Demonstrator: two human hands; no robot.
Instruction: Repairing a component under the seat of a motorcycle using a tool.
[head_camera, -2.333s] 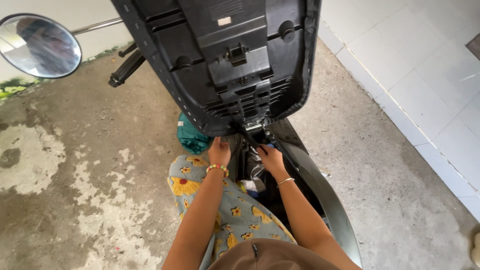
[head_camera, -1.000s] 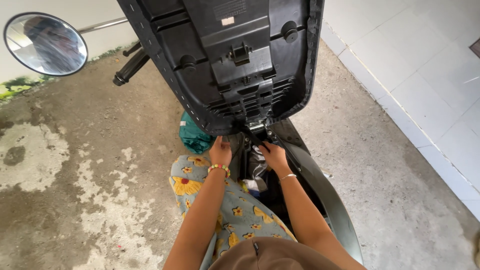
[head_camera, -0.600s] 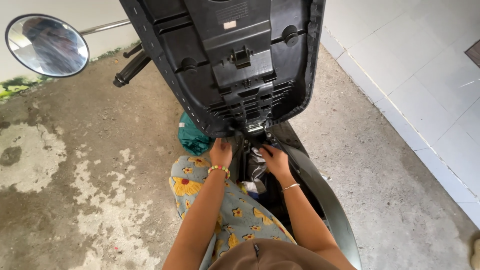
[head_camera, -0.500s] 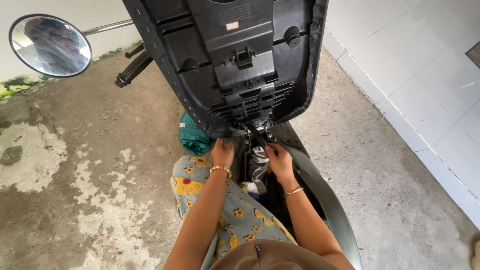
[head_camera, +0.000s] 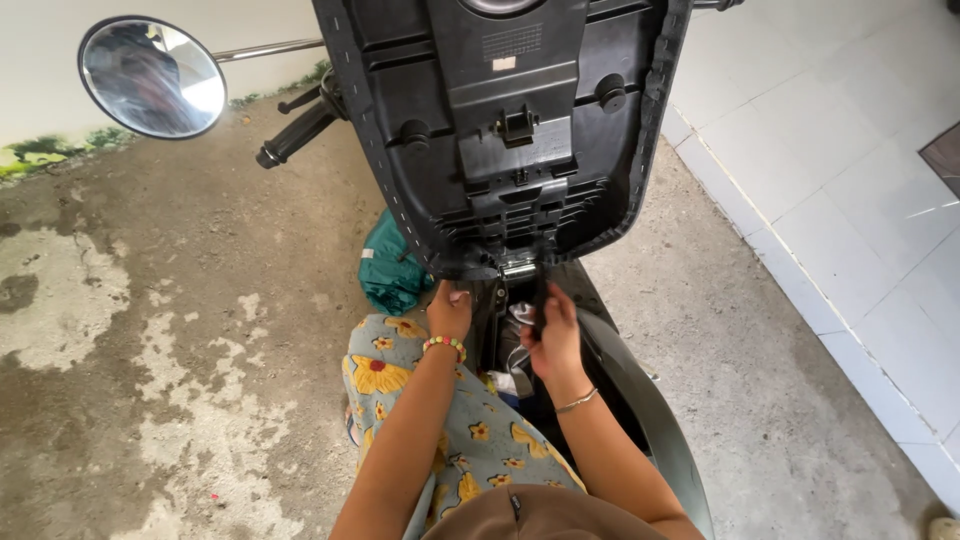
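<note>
I look down on a stained, patchy concrete floor (head_camera: 180, 330), with pale floor tiles (head_camera: 850, 170) along the right side and a white wall at the top left. A scooter fills the middle of the view. Its black seat (head_camera: 510, 120) is tipped up on its hinge, so I see the ribbed plastic underside. A round mirror (head_camera: 152, 77) and a black handlebar end (head_camera: 295, 133) sit to the left, and a teal cloth bundle (head_camera: 390, 270) lies by the footboard.

My two bare hands work at the front lip of the storage bay (head_camera: 510, 350) under the seat. The left hand (head_camera: 450, 310), with a beaded bracelet (head_camera: 445, 344) at the wrist, rests curled at the seat's lower edge near the hinge; I cannot tell whether its grip closes on anything. The right hand (head_camera: 552, 335), wearing a thin bangle, has its grip closed on a slim dark strap-like piece that runs up toward the hinge.

Compared with a moment ago, the hands have barely shifted; the right one sits slightly lower and the seat stays raised. I judge the fiddling at the hinge is ongoing rather than finished. Flowered trousers (head_camera: 440, 430) cover my knee below.
</note>
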